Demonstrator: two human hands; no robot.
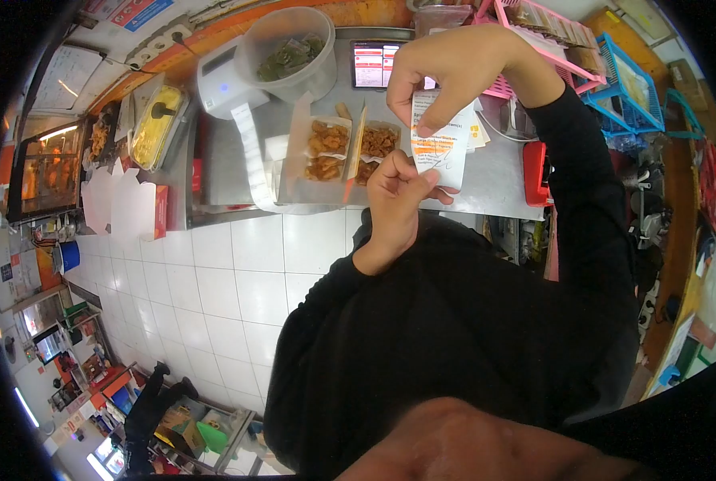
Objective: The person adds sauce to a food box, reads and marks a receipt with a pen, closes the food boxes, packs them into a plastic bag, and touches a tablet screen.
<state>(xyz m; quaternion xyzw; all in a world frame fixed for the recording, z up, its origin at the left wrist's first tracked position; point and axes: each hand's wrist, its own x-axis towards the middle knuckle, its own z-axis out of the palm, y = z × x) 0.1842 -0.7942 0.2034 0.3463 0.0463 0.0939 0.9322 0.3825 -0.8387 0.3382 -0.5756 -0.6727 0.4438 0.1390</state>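
A printed paper slip [446, 152] with an orange-marked band and handwriting is held over the steel counter [486, 192]. At its upper left, the thumb and fingers of my right hand [454, 76] pinch it. Lower down, my left hand [396, 200] grips its bottom edge between thumb and fingers. Just left of the slip, open cartons hold brown fried pieces [326, 148] and darker pieces [379, 140]. Behind my right hand stands a tablet [370, 66] with a lit screen, partly covered.
Left of the cartons are a white printer [224, 80] with a long paper strip [250, 152] and a tub [294, 84] of green packets. Pink [566, 68] and blue baskets [626, 88] stand right, near a red device [536, 172]. Another person's dark-clad legs [153, 409] show lower left.
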